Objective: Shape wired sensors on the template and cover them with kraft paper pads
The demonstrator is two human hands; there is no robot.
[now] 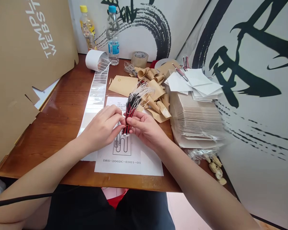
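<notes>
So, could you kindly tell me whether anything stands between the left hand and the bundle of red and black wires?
Nothing visible does: the left hand is already at the wire bundle, its fingers touching the bundle's lower part, right beside the right hand.

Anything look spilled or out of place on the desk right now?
Yes. Curled tan paper scraps lie in a loose heap beside the neat stack of paper sheets. More curled tan pieces and crumpled clear plastic sit by the right edge of the wooden desk, looking spilled.
</notes>
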